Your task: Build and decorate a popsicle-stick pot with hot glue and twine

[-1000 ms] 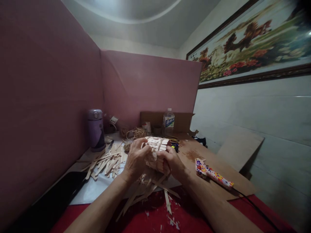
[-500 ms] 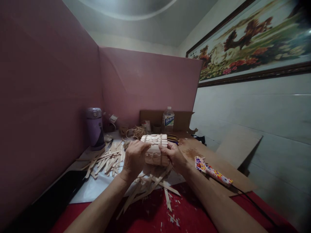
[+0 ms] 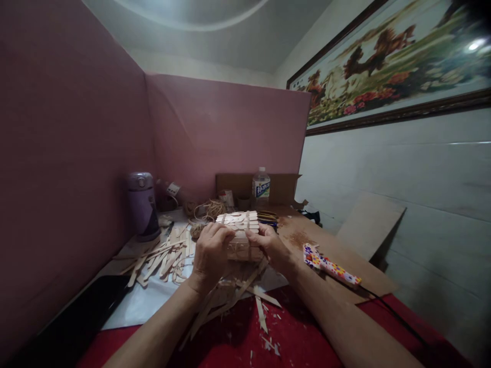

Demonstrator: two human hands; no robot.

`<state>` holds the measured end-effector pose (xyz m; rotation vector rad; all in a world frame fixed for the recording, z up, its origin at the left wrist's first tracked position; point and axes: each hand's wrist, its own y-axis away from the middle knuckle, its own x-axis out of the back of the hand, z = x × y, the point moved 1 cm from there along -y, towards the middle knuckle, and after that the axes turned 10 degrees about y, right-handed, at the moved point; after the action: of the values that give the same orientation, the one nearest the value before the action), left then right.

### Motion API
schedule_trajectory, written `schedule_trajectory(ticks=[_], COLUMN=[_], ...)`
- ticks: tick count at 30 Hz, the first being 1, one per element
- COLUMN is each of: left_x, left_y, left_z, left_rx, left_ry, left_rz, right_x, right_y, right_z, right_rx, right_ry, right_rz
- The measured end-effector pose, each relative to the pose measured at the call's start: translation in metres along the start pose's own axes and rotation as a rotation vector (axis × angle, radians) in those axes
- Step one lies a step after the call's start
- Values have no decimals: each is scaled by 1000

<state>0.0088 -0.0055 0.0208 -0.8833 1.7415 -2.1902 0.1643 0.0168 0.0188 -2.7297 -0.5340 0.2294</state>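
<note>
A small box made of wooden craft sticks (image 3: 245, 250), with twine bands over its stick lid, is held up in front of me. My left hand (image 3: 211, 249) grips its left side, fingers curled at the lid's front edge. On the right side, my right hand (image 3: 271, 245) pinches the box, with the thumb on the lid's near right corner. Loose craft sticks (image 3: 261, 309) lie below the box on the white sheet and red cloth. The fingers on the far side of the box are hidden.
More craft sticks (image 3: 164, 258) are piled at left, beside a purple flask (image 3: 141, 207). Behind stand a twine bundle (image 3: 215, 207) and a clear bottle (image 3: 261, 185). A flower-patterned glue gun (image 3: 330, 265) with a black cord rests on cardboard (image 3: 293, 225) at right.
The whole view has shifted slightly, so things sit a little farther left. Both hands keep their hold on the box, with the left fingers slightly shifted along its front edge.
</note>
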Motion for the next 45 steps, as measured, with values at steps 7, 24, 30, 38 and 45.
schedule_trajectory(ticks=[7,24,30,38,45], left_x=[-5,2,2,2,8], left_y=[1,-2,-2,-2,-1], left_z=[3,8,8,10,6], left_rx=[-13,-128,-134,-132,0], left_ry=[-44,-223,-235,-208,-164], left_rz=[31,-111,-109,-88,43], right_x=[-4,-11,-9,-13,-13], right_y=[1,3,-1,-1,2], right_z=[-3,-12,-4,-4,-8], right_rx=[-8,8,49,36,44], right_ry=[-23,55,94,90,93], right_rz=[11,21,67,151,162])
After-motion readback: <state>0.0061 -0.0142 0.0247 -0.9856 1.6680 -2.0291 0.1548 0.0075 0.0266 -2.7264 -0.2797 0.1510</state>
